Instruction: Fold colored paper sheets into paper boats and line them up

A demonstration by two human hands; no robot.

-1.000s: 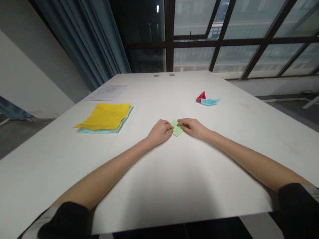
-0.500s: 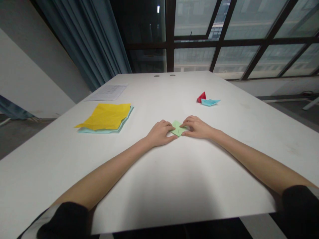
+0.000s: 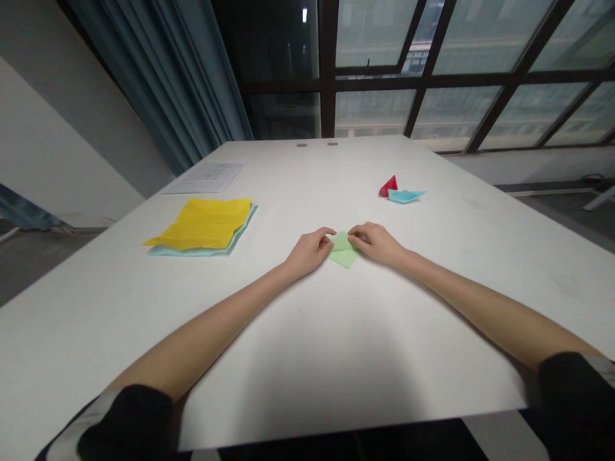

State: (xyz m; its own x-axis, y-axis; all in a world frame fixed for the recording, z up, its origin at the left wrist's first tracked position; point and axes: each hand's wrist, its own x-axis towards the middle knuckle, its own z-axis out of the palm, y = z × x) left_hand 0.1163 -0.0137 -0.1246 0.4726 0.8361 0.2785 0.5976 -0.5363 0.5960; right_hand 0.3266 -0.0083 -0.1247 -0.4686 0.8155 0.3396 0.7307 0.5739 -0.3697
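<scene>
A small folded green paper (image 3: pixel 344 251) lies on the white table (image 3: pixel 336 346) in the middle of the view. My left hand (image 3: pixel 308 251) pinches its left corner with curled fingers. My right hand (image 3: pixel 375 241) pinches its upper right edge, fingers bent and pressed on the paper. Both forearms stretch out from the near edge of the table.
A stack of yellow paper (image 3: pixel 204 223) over light blue sheets lies at the left. A printed white sheet (image 3: pixel 204 177) is beyond it. A folded red paper figure (image 3: pixel 388 186) and a folded blue one (image 3: pixel 404 195) sit at the right rear. Windows and a curtain stand behind.
Both hands have shifted their grip on the green paper; more of its lower flap shows now, spread toward me. The other papers have not moved.
</scene>
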